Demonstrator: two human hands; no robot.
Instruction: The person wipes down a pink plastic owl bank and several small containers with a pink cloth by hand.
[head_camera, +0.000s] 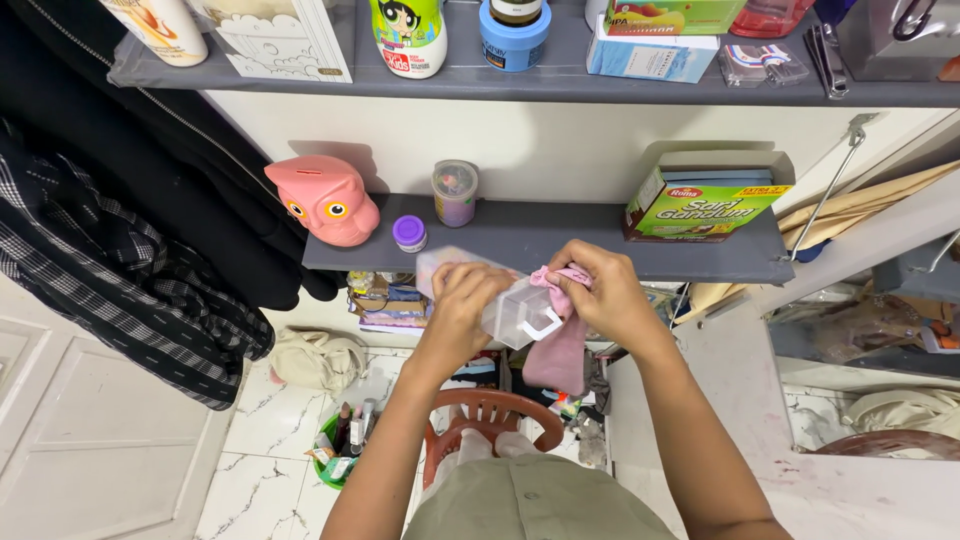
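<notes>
I am gripping a clear box (515, 312) in my left hand (462, 300), and my right hand (600, 295) is pinching a pink cloth (556, 350) against it, below the shelf (560, 240).

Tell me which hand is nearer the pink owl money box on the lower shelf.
Left. The left hand grips the clear plastic container just right of and below the pink owl money box; the right hand, with the pink cloth, is farther right.
</notes>
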